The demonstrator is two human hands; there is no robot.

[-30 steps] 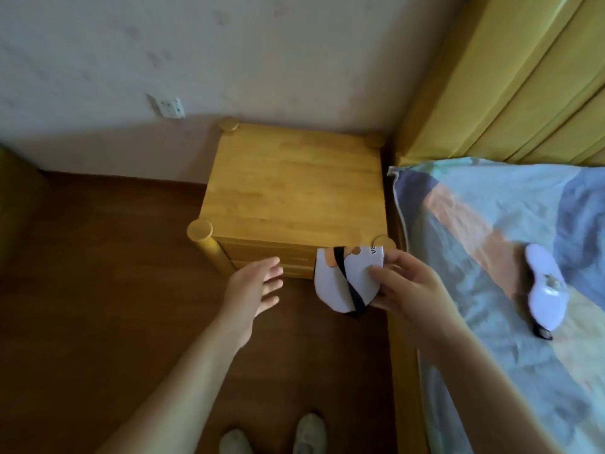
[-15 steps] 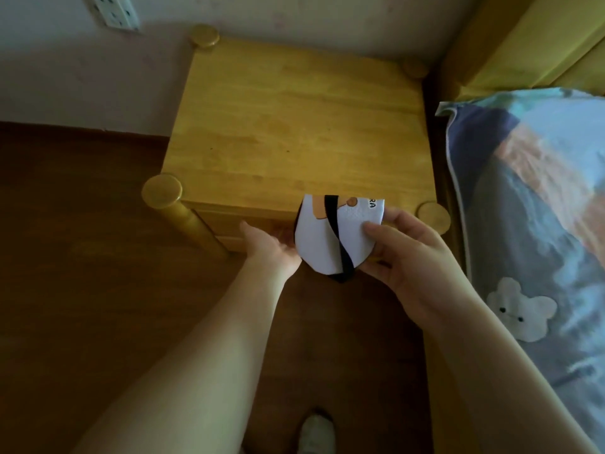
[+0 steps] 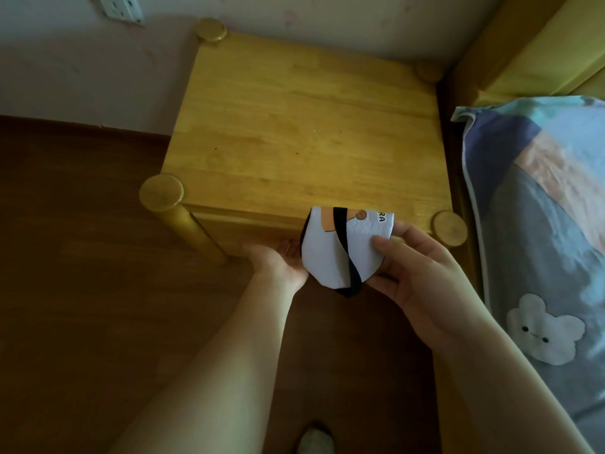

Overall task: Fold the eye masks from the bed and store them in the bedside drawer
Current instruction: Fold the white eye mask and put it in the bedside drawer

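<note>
A folded white eye mask [image 3: 330,257] with a black strap across it is pinched in my right hand [image 3: 415,283], just in front of the yellow wooden bedside cabinet [image 3: 304,136]. My left hand [image 3: 278,260] is palm up under the front of the top drawer [image 3: 242,231], its fingertips hidden behind the mask and the drawer's lower edge. The drawer front looks closed. I cannot tell whether the left fingers grip the drawer.
The bed [image 3: 550,244] with a patchwork cover and a white bear patch runs along the right. A yellow headboard [image 3: 530,44] stands at the back right. Brown wooden floor [image 3: 82,257] lies to the left, a wall socket [image 3: 121,8] at the top left, my foot [image 3: 314,442] below.
The view has dropped closer to the cabinet. My left hand has moved from open in the air to the underside of the top drawer front. The right hand keeps holding the folded mask.
</note>
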